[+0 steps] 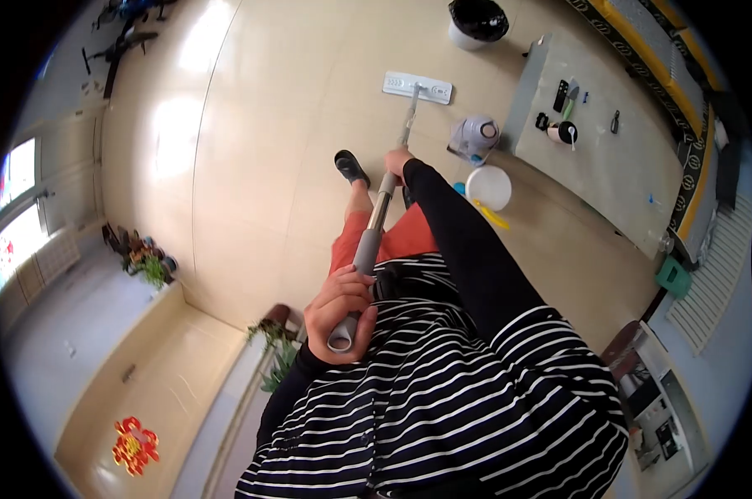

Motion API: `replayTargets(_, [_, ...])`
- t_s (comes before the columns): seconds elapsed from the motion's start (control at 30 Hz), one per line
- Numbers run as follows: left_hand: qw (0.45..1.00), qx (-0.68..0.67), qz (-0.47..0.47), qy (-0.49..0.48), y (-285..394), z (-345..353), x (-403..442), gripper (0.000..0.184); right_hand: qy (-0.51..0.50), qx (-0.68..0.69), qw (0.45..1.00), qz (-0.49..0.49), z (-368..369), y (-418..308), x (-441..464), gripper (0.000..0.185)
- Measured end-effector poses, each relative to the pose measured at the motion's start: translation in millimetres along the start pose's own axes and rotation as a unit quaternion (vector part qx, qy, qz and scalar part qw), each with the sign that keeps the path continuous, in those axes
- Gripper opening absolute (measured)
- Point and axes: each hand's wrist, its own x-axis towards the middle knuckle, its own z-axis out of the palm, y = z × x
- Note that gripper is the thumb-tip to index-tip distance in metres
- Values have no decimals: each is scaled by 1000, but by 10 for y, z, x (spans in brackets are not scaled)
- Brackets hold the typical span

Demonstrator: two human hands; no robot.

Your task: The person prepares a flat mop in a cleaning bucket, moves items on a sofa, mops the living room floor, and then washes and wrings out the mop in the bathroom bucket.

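A flat mop lies out in front of me, its white rectangular head (393, 83) flat on the tiled floor. Its grey and silver pole (378, 218) runs back toward my waist. Near the pole's top end, my left hand (340, 308) is closed around the grey grip, with the hollow end showing below the fingers. Further down, my right hand (398, 161) wraps round the pole. To the right of the mop stand a clear plastic water jug (476, 135) and a white round-topped tub (488, 189) with something yellow beside it.
A low table (592, 158) at the right holds a green-bladed tool (571, 103), a cup (564, 131) and small items. A bin with a black bag (478, 23) stands ahead. A yellow-trimmed sofa (684, 75) borders the table. Potted plants (153, 270) line the left, and a green stool (674, 277) is at right.
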Motion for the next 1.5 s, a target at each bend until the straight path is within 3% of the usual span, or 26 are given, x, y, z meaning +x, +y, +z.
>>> replayTargets(0.13, [999,11,-31,24,162,151,-619,9,-41,-101,992,67,266,-101,-678,34])
replayTargets(0.2, [997,10,-48,53,203,224,-995,9,-132,-242,961,6,306,-182,-1034,35])
replayTargets(0.27, [995,0,-55,82,249,323,-1349,9,-97,-127,980,117,573,-143,-1306,33])
replayTargets(0.3, [993,-9,-66,102,284,391,-1497,9,-165,-284,943,47,604,-33,-1311,32])
replayTargets(0.37, [985,-31,-83,149,325,532,-1810,10,-213,-346,913,32,763,305,-1247,27])
replayTargets(0.43, [972,-69,-98,202,352,683,-2112,13,-174,-167,960,142,1026,853,-1071,20])
replayTargets(0.47, [958,-92,-105,252,388,762,-2269,13,-214,-268,938,55,1119,1013,-1029,20])
replayTargets(0.53, [920,-138,-117,349,458,961,-2560,14,-231,-464,843,-141,1256,1033,-1205,21])
replayTargets(0.57, [893,-157,-107,408,441,1101,-2778,14,-238,-398,876,-132,1398,1169,-1289,21])
replayTargets(0.63, [841,-171,-100,503,448,1345,-3135,14,-209,-182,955,106,1586,1071,-1741,17])
replayTargets(0.73, [799,-165,-83,572,513,1654,-3712,14,-180,-87,958,205,1925,776,-2712,21])
replayTargets(0.77, [793,-156,-86,583,549,1747,-3916,14,-165,-103,960,200,2096,979,-2785,25])
replayTargets(0.83, [774,-140,-95,611,702,1932,-4272,13,-244,-139,937,206,2420,1431,-2839,27])
replayTargets(0.93, [742,-125,-101,651,965,2221,-4764,12,-298,-209,914,180,2773,1579,-3441,25])
replayTargets(1.07, [724,-106,-109,672,1281,2565,-5125,11,-275,-239,910,199,3049,2013,-3904,20])
replayTargets(1.1, [724,-104,-114,672,1323,2639,-5207,11,-320,-232,894,210,3061,2092,-3933,15])
replayTargets(1.33, [710,-124,-88,687,1487,2819,-5384,17,-248,-139,943,175,2911,1851,-4339,11])
replayTargets(1.43, [717,-109,-81,683,1491,2768,-5221,16,-219,-132,957,134,2722,1733,-4105,26])
replayTargets(1.5, [722,-96,-111,676,1437,2679,-4942,14,-211,-75,960,166,2492,1618,-3762,22])
